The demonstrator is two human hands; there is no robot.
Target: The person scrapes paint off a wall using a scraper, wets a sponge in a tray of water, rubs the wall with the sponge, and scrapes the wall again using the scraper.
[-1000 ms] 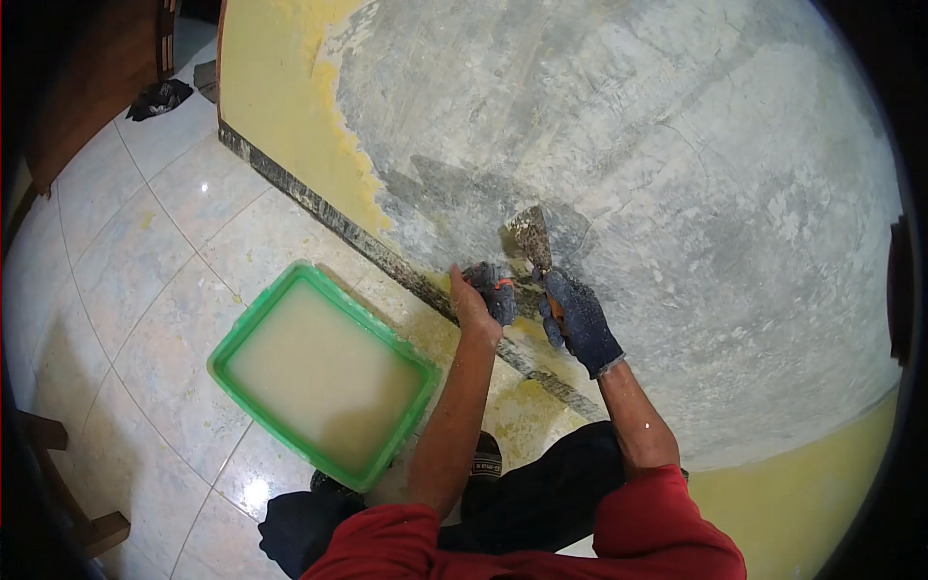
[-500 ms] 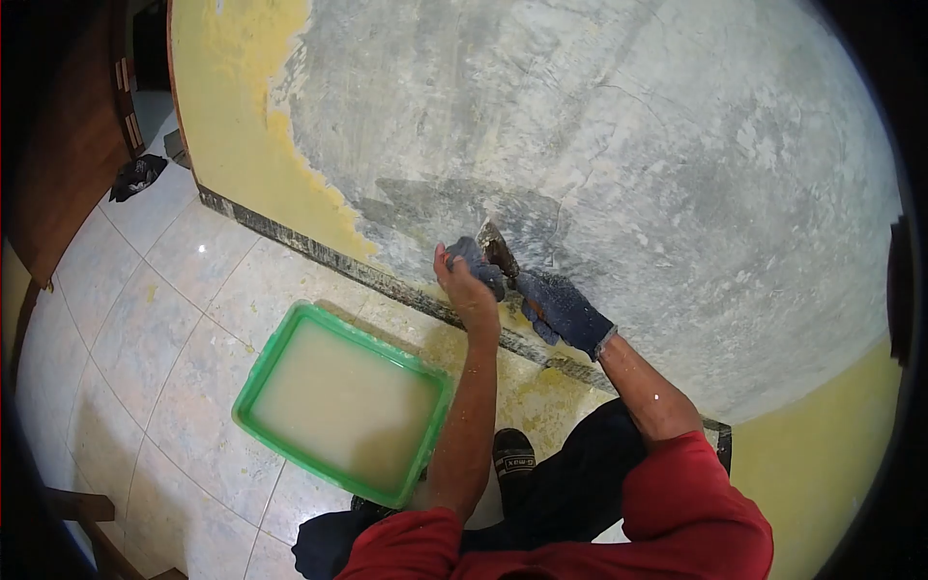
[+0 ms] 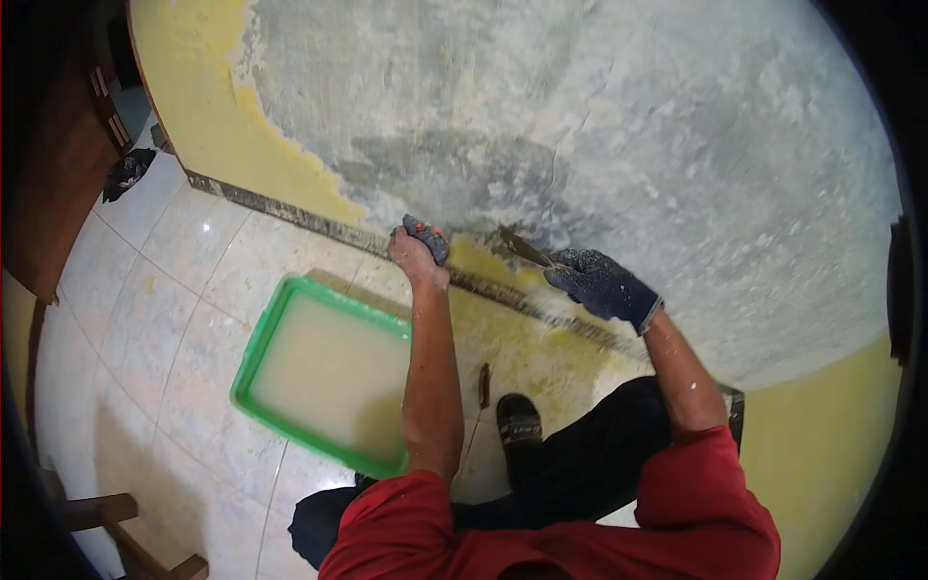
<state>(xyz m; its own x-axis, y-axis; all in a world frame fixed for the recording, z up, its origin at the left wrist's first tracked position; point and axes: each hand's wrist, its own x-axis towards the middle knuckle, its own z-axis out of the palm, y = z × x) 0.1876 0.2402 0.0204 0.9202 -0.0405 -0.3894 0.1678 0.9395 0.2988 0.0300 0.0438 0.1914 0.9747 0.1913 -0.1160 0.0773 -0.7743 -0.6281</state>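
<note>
My bare left hand (image 3: 416,259) is closed around a wadded dark grey cloth (image 3: 425,238) with orange spots, close to the foot of the wall. On my right hand (image 3: 601,285) is a dark knitted glove flecked with pale specks. Its fingers grip a putty knife (image 3: 523,246), whose blade points left toward the lower wall. I cannot tell whether the blade touches the wall. The wall (image 3: 464,97) in front is grey and scraped, with a darker patch low down and yellow paint at its left edge.
A green tub (image 3: 253,362) of cloudy water stands on the tiled floor beside my left forearm. A small brown strip (image 3: 484,386) lies near my shoe (image 3: 519,419). Crumbs litter the floor along the dark baseboard (image 3: 290,218). Wooden furniture legs (image 3: 116,517) stand at lower left.
My hands have moved apart: the left went left and slightly down with the cloth, the right went right with the putty knife. The blade has swung to point left. The view has shifted slightly.
</note>
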